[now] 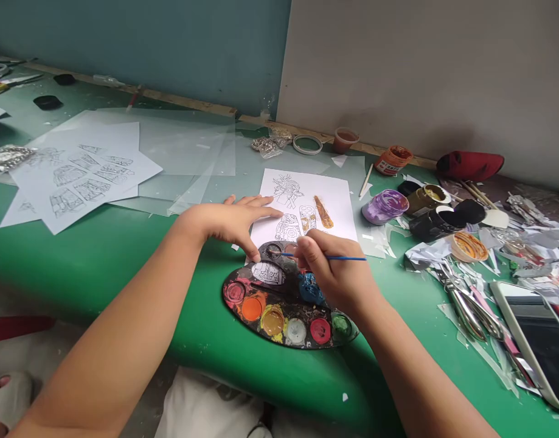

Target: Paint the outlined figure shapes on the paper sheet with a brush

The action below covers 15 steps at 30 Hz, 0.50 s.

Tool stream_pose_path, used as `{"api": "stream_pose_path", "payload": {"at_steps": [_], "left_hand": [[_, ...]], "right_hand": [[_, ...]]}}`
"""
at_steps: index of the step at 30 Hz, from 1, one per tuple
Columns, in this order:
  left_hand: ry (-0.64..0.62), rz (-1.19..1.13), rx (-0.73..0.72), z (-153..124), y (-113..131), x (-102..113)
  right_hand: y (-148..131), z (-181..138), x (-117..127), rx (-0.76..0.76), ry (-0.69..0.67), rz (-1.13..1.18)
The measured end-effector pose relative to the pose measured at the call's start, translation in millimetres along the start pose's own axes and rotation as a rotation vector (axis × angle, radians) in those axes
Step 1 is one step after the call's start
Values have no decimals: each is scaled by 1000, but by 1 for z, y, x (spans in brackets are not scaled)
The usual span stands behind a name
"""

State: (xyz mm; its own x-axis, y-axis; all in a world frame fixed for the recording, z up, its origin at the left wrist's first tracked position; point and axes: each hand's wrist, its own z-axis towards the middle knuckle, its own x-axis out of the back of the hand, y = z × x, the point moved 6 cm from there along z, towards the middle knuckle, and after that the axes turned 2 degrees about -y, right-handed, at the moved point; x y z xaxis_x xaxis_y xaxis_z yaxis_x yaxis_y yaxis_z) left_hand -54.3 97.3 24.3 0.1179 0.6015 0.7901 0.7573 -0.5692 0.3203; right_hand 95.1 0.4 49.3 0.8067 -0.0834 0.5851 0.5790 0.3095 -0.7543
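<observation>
My right hand point(336, 271) is closed around a thin blue paintbrush point(347, 258), whose tip points left into a dark well at the top of the palette. The black oval palette point(279, 337) holds several wells of red, orange, ochre, white, green and blue paint. Under its far edge lies a white sheet point(340, 188) with black line drawings. One long tapered shape point(323, 212) on it is painted golden brown, and the shape beside it is partly painted. My left hand point(243, 222) has its fingers spread, fingertips on the sheet and thumb at the palette's rim.
Printed sheets point(90, 182) and clear plastic sheets point(192, 143) lie at the left. On the right stand a purple paint jar point(385, 207), an orange jar point(394, 160) and a black jar point(437, 222), near pliers point(464, 307), scraps and a phone point(532, 340).
</observation>
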Motion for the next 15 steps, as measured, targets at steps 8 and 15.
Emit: {"api": "stream_pose_path", "payload": {"at_steps": [8,15], "left_hand": [[1,-23,13,-2,-1,0],[63,-123,-12,-6,-6,7]], "right_hand": [[32,-5,22,-442,325,880],[36,-4,27,-476,351,1060]]}}
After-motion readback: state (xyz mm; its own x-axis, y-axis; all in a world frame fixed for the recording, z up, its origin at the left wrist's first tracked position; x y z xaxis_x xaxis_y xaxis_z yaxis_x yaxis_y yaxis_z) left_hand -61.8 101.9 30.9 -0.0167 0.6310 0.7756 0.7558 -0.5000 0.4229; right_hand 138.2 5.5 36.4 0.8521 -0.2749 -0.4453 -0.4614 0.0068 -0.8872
